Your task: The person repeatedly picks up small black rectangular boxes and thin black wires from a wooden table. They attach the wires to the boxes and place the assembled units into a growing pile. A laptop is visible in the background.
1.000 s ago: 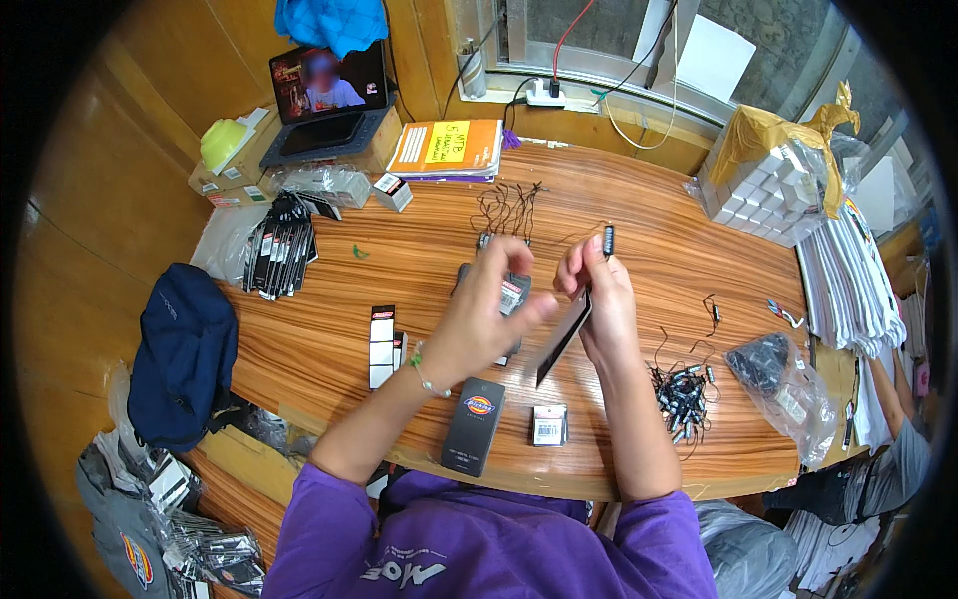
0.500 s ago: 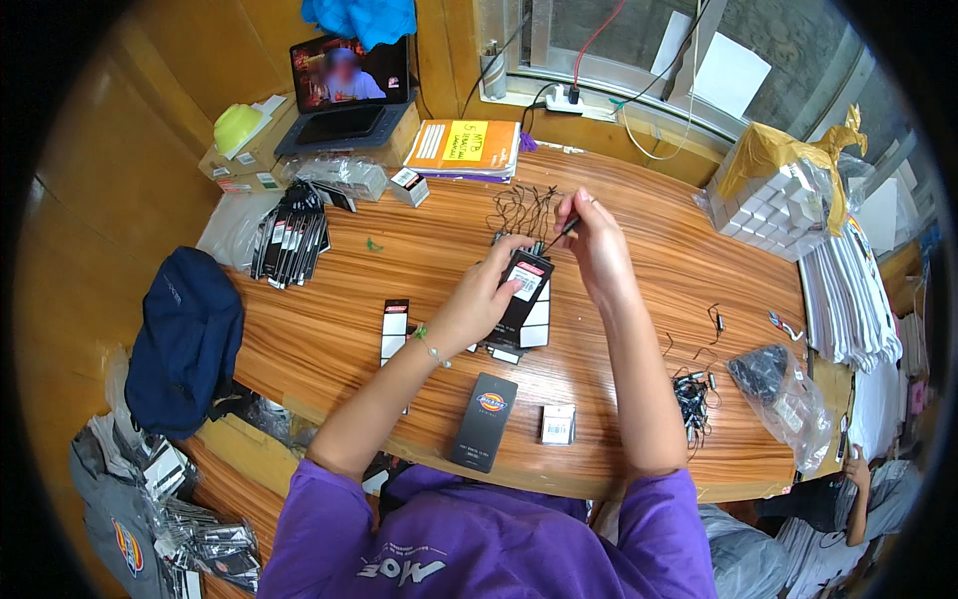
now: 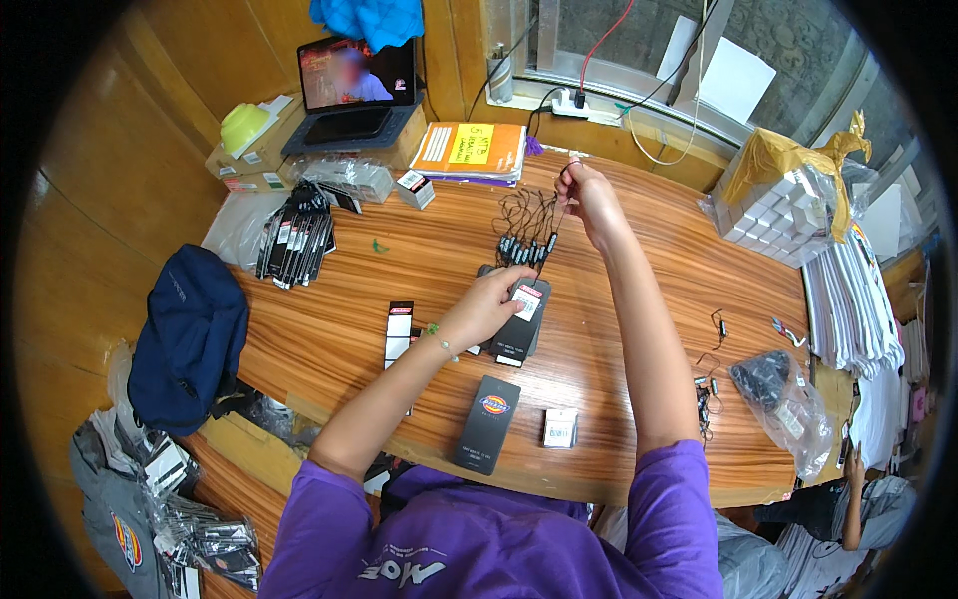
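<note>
My left hand (image 3: 486, 307) grips a black hang tag (image 3: 516, 339) with a white barcode sticker near its top, over other dark tags. My right hand (image 3: 591, 200), fingers pinched, holds a black string (image 3: 555, 212) up beyond the tag. The string runs down toward the tag's upper end, with a small dark toggle on it. Just left of that string lie several black tag strings with toggles (image 3: 521, 250), side by side. Nearer me are a loose dark hang tag (image 3: 486, 424) with a coloured emblem and a small stack of white barcode stickers (image 3: 560, 428).
At left stand a bundle of black tags (image 3: 294, 240) and a navy pouch (image 3: 190, 339). Orange notebooks (image 3: 471, 150) and a tablet (image 3: 357, 78) are at the back. Rightward sit a wrapped block of white boxes (image 3: 778, 205), paper stacks (image 3: 856, 299), loose strings (image 3: 706, 399) and a plastic bag (image 3: 788, 409).
My right hand has moved up and away from the tag, drawing the string out. The tag in my left hand has come slightly nearer me, uncovering the toggles behind it.
</note>
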{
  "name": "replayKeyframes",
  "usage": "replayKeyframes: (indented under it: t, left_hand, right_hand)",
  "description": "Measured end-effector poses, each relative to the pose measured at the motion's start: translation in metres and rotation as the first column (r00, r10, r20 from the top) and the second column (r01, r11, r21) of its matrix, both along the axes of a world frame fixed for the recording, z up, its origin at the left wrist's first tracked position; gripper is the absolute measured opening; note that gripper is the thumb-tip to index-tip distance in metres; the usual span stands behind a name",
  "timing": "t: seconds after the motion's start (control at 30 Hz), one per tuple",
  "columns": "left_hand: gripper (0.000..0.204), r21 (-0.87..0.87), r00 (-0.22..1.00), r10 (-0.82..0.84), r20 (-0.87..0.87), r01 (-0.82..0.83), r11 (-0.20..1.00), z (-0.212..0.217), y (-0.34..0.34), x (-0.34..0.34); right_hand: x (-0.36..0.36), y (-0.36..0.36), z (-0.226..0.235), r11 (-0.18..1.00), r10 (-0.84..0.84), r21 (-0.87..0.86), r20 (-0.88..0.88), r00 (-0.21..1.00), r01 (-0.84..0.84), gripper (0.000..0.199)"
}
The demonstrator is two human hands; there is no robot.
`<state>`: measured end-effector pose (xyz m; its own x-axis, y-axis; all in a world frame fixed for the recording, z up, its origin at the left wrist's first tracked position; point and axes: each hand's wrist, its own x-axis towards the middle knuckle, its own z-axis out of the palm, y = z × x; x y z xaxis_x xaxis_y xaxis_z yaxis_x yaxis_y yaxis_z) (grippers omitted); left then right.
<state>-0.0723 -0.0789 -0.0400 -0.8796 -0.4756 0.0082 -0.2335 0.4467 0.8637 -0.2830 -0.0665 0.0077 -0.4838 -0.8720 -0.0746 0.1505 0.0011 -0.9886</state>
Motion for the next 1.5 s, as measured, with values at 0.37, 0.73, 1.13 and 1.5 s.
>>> replayKeyframes:
  t: [0.37,0.73,1.13,1.5]
  left_hand:
    - [0.047,-0.502,0.983,0.005,0.183,0.089,0.86,0.005,-0.005,-0.003]
    - [0.04,-0.265,0.956,0.271,-0.114,-0.292,0.919,0.047,0.008,0.081]
    - [0.034,-0.038,0.865,0.499,-0.043,-0.501,0.865,-0.001,-0.02,0.16]
    - [0.055,-0.378,0.995,-0.085,0.059,0.101,0.92,0.038,0.002,0.125]
  right_hand:
    - [-0.024,-0.037,-0.045,0.923,0.271,0.341,-0.253,0.929,-0.177,0.031]
    - [-0.042,-0.047,-0.06,0.828,0.389,0.493,-0.159,0.907,-0.268,0.021]
    - [-0.053,-0.056,-0.082,0.906,0.189,0.41,-0.165,0.968,-0.107,0.006]
    - [0.047,0.119,-0.007,0.924,0.381,0.224,-0.524,0.762,-0.308,0.017]
